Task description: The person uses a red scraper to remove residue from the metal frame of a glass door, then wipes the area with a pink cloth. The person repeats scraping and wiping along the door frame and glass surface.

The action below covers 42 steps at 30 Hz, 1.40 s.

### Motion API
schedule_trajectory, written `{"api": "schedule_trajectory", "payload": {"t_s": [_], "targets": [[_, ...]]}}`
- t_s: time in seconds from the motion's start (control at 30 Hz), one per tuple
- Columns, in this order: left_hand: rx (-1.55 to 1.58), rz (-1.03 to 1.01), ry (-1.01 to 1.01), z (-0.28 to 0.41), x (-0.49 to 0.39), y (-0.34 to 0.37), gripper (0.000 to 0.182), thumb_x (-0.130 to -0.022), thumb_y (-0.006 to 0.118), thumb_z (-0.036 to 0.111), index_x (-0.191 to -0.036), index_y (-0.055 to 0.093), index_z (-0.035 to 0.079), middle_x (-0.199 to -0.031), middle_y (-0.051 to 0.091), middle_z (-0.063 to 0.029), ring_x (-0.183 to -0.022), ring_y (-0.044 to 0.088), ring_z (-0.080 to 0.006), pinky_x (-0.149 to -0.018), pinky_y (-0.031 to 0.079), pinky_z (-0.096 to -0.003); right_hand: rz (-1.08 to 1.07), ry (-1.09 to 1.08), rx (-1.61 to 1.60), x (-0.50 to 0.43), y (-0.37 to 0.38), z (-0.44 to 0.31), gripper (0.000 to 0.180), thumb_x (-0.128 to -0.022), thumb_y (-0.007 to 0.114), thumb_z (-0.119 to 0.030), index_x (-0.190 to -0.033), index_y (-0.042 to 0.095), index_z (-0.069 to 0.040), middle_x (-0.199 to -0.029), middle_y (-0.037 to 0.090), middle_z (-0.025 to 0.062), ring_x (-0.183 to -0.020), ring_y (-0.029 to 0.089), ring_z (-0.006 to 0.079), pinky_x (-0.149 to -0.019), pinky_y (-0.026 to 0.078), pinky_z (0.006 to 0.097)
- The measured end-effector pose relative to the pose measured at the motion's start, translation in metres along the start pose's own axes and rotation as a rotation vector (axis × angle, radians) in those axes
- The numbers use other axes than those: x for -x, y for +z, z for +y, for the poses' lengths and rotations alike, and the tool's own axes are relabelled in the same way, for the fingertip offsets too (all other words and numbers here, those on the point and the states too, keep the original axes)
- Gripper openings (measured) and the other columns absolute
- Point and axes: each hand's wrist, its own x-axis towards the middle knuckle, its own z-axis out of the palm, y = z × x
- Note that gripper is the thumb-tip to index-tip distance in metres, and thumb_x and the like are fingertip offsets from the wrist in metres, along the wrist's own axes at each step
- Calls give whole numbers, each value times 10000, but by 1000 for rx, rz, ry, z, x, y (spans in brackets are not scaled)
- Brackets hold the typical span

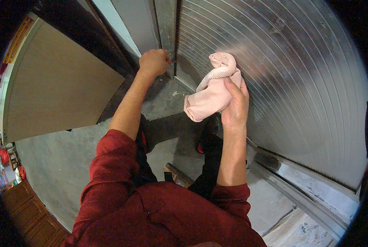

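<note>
A pink ribbed cloth (pixel 210 95), bunched and partly twisted at its upper end, is gripped in my right hand (pixel 235 102). It is held in front of a shiny ribbed door panel (pixel 282 86) that dimly reflects the hand. My left hand (pixel 154 62) is curled at the grey metal door frame (pixel 166 27), by the panel's left edge. Its fingertips are mostly hidden, and whether they grip the frame cannot be made out.
A brown wooden board (pixel 57 83) stands at the left. Below me, a small wooden stool (pixel 179 176) rests on the concrete floor (pixel 57 160), partly covered by my body. A metal threshold track (pixel 298 191) runs along the lower right. Wooden cabinet doors (pixel 32 213) show at lower left.
</note>
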Motion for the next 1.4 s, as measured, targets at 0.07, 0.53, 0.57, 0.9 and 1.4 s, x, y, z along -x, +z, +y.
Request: {"api": "schedule_trajectory", "payload": {"t_s": [0.07, 0.53, 0.57, 0.9, 1.4], "targets": [[-3, 26, -5, 2, -1, 10, 202, -777, 711, 310, -924, 715, 171, -940, 714, -101, -895, 684, -323, -752, 543, -459, 8, 2, 4, 1, 0, 0, 464, -890, 623, -54, -1331, 493, 7, -1266, 578, 116, -1152, 570, 234, -1003, 442, 377], [21, 75, -62, -1, -1, 57, 166, -793, 670, 267, -901, 684, 142, -877, 706, -129, -848, 682, -355, -706, 537, -484, 8, 12, 15, 1, 2, -4, 459, -888, 626, -56, -1324, 498, 11, -1248, 588, 115, -1142, 575, 227, -1000, 437, 369], [28, 92, -61, -1, -1, 60, 160, -797, 665, 265, -897, 684, 141, -874, 706, -133, -841, 683, -358, -707, 538, -485, 4, 15, 14, 1, 2, -4, 458, -888, 625, -55, -1323, 500, 10, -1245, 590, 115, -1141, 575, 227, -999, 437, 367], [-16, -44, -30, -1, -3, 56, 224, -805, 676, 294, -981, 696, 156, -947, 714, -130, -890, 689, -345, -760, 548, -476, -5, 15, 25, -1, -4, -2, 460, -882, 633, -54, -1321, 504, 3, -1241, 595, 108, -1134, 581, 223, -998, 439, 358], [301, -323, 222, -4, 8, -23, 364, -748, 742, 342, -1068, 706, 172, -1064, 699, -112, -1014, 648, -321, -870, 507, -409, 17, -18, 2, 2, 4, -3, 417, -847, 682, -69, -1238, 554, 4, -1146, 633, 104, -1009, 625, 205, -906, 488, 339]]}}
